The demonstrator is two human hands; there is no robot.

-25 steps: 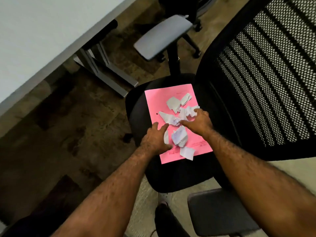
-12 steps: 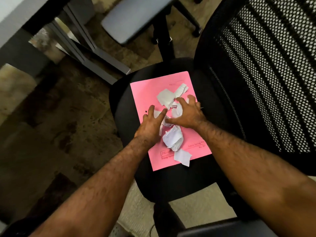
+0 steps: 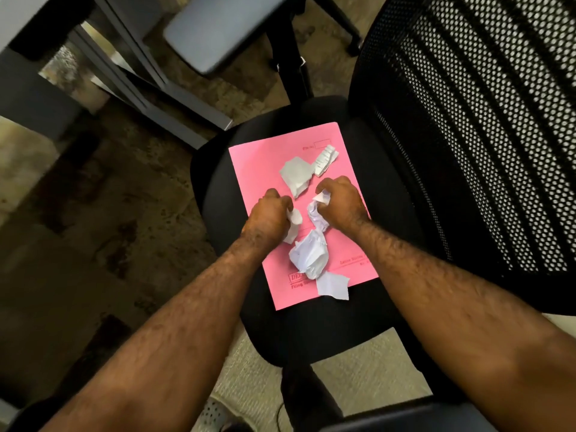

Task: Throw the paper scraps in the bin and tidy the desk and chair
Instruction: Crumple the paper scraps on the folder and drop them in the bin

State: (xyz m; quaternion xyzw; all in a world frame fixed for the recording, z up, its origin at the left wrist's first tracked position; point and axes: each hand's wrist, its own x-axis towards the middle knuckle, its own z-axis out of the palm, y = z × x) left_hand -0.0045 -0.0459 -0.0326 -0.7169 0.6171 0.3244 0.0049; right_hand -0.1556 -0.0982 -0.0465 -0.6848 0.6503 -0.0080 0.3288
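Head view
Chair seat: carries the pink folder, which serves as a tray that keeps the paper scraps together.
Left hand: fist closed on a white scrap, low on the folder, to gather.
Right hand: fingers curled around crumpled paper, for the same reason.
Loose scraps: two beyond the hands, a crumpled wad and a flat piece nearer the folder's close edge.
Bin: not in view.
Worktop: corner at upper left, well apart.

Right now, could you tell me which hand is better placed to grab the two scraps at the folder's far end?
Right hand, probably: its knuckles sit just below those scraps; the left hand is farther off.
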